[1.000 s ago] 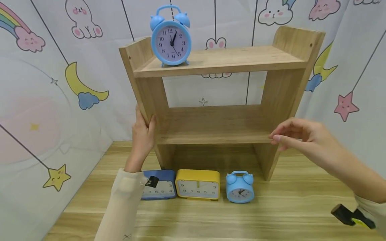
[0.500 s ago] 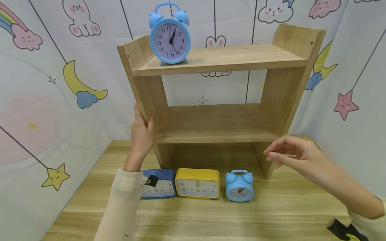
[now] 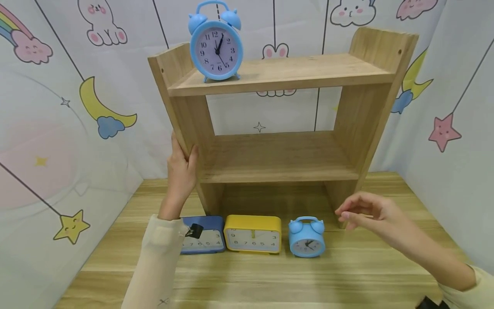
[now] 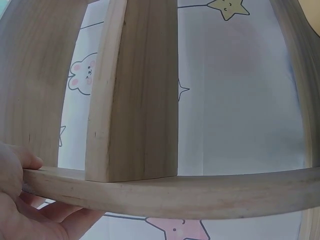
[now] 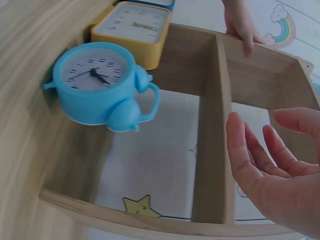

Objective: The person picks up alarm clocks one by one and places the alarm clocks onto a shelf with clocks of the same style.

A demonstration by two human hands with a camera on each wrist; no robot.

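Note:
My left hand [image 3: 181, 171] grips the left side panel of a wooden shelf [image 3: 278, 159]; in the left wrist view the thumb is on one face of the panel [image 4: 200, 195] and the fingers are on the other. Beside the shelf's lower right side, my right hand [image 3: 370, 212] hovers with loosely bent fingers and holds nothing. Nearest to it, on the table, stands a small light-blue twin-bell alarm clock [image 3: 307, 238], seen large in the right wrist view. A bigger light-blue twin-bell alarm clock [image 3: 217, 50] stands at the left end of the top board.
A yellow rectangular clock [image 3: 253, 234] and a dark-blue one [image 3: 204, 234] stand side by side before the shelf's base; the left sleeve partly hides the blue one. Cartoon-printed white cloth [image 3: 115, 163] surrounds the wood-grain table [image 3: 262, 283].
My right hand has moved down from the middle board's right end to beside the shelf's lower right panel. The left hand keeps its grip, and the clocks stay in place.

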